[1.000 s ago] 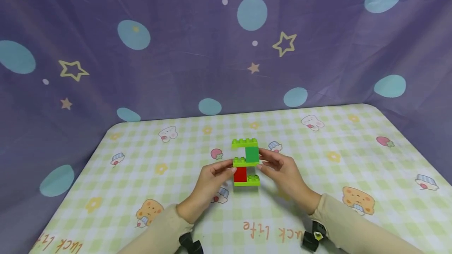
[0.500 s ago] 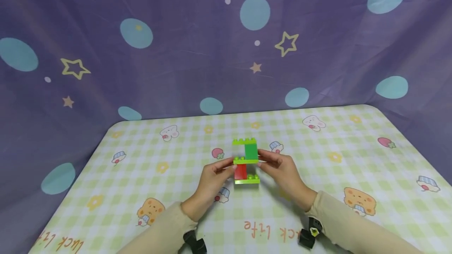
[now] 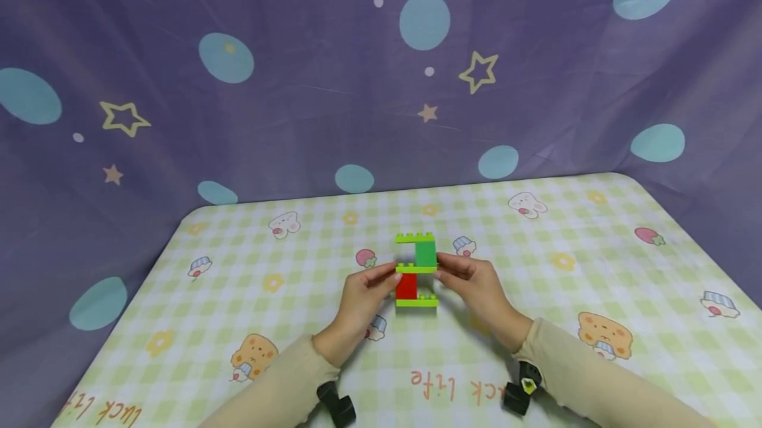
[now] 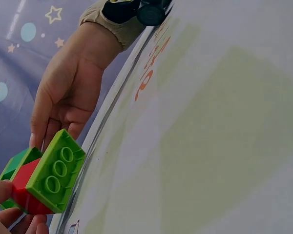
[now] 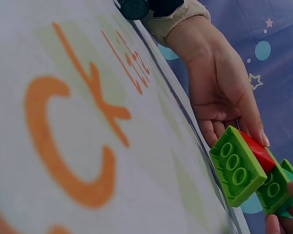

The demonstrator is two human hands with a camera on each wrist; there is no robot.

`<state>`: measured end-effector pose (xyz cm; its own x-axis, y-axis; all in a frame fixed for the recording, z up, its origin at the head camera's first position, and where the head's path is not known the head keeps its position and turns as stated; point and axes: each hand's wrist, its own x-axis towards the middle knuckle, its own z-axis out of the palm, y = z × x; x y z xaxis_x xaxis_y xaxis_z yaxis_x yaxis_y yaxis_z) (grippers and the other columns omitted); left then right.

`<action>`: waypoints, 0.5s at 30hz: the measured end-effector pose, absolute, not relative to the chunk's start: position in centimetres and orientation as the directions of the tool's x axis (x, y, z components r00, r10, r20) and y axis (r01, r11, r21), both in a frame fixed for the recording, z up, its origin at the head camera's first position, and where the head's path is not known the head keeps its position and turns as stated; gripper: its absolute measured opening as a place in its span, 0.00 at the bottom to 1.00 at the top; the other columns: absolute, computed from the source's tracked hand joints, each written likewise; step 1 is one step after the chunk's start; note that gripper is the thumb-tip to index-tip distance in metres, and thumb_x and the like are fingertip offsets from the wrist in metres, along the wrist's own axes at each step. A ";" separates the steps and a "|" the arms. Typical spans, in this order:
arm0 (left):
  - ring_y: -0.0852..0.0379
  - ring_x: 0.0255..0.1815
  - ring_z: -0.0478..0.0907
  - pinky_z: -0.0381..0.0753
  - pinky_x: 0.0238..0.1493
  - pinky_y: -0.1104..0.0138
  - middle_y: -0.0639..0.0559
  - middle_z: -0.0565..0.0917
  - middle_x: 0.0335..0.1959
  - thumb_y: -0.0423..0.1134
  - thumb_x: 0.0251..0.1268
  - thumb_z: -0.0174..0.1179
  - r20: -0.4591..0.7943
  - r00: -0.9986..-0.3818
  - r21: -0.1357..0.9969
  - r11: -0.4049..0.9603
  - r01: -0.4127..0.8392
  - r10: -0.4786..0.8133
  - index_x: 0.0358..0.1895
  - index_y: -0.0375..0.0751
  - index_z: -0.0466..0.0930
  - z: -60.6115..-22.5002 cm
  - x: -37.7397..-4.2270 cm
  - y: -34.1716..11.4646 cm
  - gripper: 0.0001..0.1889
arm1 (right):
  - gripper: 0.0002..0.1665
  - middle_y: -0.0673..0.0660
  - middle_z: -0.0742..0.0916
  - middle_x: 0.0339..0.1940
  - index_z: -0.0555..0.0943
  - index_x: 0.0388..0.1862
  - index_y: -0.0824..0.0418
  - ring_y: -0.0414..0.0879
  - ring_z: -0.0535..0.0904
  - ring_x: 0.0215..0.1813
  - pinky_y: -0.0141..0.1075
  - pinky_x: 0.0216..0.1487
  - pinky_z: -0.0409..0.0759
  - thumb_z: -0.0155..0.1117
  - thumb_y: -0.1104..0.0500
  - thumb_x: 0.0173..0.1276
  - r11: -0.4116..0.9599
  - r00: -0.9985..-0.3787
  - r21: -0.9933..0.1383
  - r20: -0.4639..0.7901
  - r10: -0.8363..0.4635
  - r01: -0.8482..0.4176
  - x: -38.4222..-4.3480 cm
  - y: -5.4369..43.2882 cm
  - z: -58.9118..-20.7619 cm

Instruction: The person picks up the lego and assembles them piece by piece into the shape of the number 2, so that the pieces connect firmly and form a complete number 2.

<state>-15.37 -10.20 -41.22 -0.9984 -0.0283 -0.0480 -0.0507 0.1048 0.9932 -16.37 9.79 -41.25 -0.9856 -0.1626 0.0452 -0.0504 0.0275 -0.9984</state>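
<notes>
An S-shaped stack of toy building bricks is held off the table, near the middle of the head view. Its lime bricks [image 3: 417,270] form three levels, joined by a red brick [image 3: 407,286] at lower left and a dark green brick [image 3: 425,254] at upper right. My left hand [image 3: 359,305] pinches the stack by its left side, thumb at the red brick. From the right, my right hand [image 3: 483,289] grips it beside the dark green brick. Both wrist views show the hollow underside of the bottom lime brick [image 4: 56,170]. My right fingertips are partly hidden behind the bricks.
A checked tablecloth [image 3: 268,315] with printed cartoons and lettering covers the table. Behind it hangs a purple curtain [image 3: 286,124] with stars and blue spots. Black wrist cameras [image 3: 337,404] are strapped at both cuffs.
The brick stack has risen slightly and tilted, so fewer stud tops show and its front faces me more squarely. My left hand has shifted a little right; both grips stay on.
</notes>
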 end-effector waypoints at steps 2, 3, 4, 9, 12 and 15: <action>0.63 0.40 0.79 0.78 0.39 0.76 0.40 0.84 0.47 0.34 0.60 0.64 -0.052 -0.998 0.994 0.100 -0.054 -0.023 0.50 0.29 0.81 -41.2 -15.4 -10.1 0.17 | 0.23 0.67 0.81 0.53 0.75 0.57 0.74 0.38 0.81 0.48 0.28 0.45 0.79 0.63 0.68 0.63 0.027 -0.987 -0.999 0.033 -0.154 -0.037 -16.4 9.8 -41.3; 0.63 0.40 0.79 0.78 0.39 0.76 0.40 0.84 0.47 0.34 0.60 0.64 -0.051 -0.998 0.994 0.099 -0.053 -0.020 0.50 0.29 0.81 -41.2 -15.5 -10.1 0.17 | 0.23 0.67 0.81 0.53 0.75 0.57 0.74 0.38 0.81 0.48 0.28 0.45 0.80 0.63 0.68 0.63 0.026 -0.988 -0.999 0.027 -0.149 -0.031 -16.4 9.7 -41.3; 0.63 0.40 0.79 0.78 0.39 0.76 0.39 0.83 0.47 0.34 0.60 0.64 -0.054 -0.998 0.994 0.098 -0.056 -0.016 0.51 0.29 0.80 -41.2 -15.5 -10.1 0.17 | 0.23 0.67 0.81 0.53 0.75 0.57 0.74 0.38 0.81 0.47 0.29 0.44 0.80 0.63 0.68 0.63 0.024 -0.989 -0.999 0.019 -0.145 -0.023 -16.4 9.7 -41.3; 0.60 0.43 0.80 0.79 0.43 0.74 0.36 0.82 0.48 0.31 0.61 0.62 -0.052 -0.998 0.993 0.104 -0.048 0.030 0.52 0.26 0.78 -41.4 -15.7 -10.3 0.17 | 0.23 0.68 0.81 0.54 0.75 0.57 0.74 0.35 0.81 0.45 0.31 0.43 0.81 0.63 0.69 0.63 -0.002 -0.992 -1.000 -0.012 -0.125 0.012 -16.5 9.7 -41.4; 0.56 0.48 0.80 0.78 0.46 0.72 0.35 0.81 0.50 0.31 0.62 0.60 -0.056 -0.996 0.993 0.110 -0.048 0.070 0.55 0.26 0.76 -41.5 -15.7 -10.4 0.18 | 0.23 0.69 0.80 0.55 0.75 0.57 0.74 0.34 0.81 0.43 0.29 0.43 0.80 0.63 0.68 0.63 -0.011 -0.993 -1.000 -0.024 -0.115 0.025 -16.6 9.7 -41.5; 0.52 0.52 0.79 0.78 0.48 0.72 0.35 0.80 0.53 0.30 0.63 0.59 -0.052 -0.993 0.991 0.127 -0.039 0.104 0.57 0.25 0.74 -41.5 -15.7 -10.5 0.19 | 0.24 0.68 0.80 0.55 0.75 0.57 0.74 0.34 0.81 0.43 0.28 0.43 0.80 0.64 0.67 0.63 -0.013 -0.994 -0.999 -0.035 -0.101 0.036 -16.6 9.7 -41.6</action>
<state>-15.70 -10.46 -41.54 -0.9932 0.1039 -0.0523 -0.0389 0.1271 0.9911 -16.64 9.71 -41.63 -0.9943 -0.1011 -0.0349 0.0365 -0.0132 -0.9992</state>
